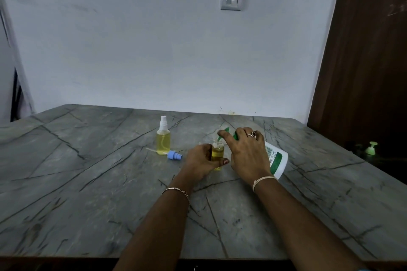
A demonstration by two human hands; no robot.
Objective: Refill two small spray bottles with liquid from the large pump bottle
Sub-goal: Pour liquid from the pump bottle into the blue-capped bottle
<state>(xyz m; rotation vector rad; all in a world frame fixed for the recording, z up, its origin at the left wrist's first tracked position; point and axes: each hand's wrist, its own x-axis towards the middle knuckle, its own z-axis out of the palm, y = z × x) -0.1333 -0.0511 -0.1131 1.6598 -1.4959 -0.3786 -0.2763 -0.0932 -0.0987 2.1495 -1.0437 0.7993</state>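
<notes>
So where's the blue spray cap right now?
Head view: the blue cap lies on the table, just right of the white-topped bottle, left of the left hand.

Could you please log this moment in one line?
left-hand grip: uncapped small clear bottle, yellow liquid | right-hand grip: tilted large white pump bottle

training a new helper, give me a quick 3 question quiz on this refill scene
1. True or false: the blue cap lies on the table.
2. Which hand holds the open small bottle? A left, B right.
3. Fill in: the spout of the pump bottle is coloured ___.

Key: 1 true. 2 A, the left hand. 3 green.
</notes>
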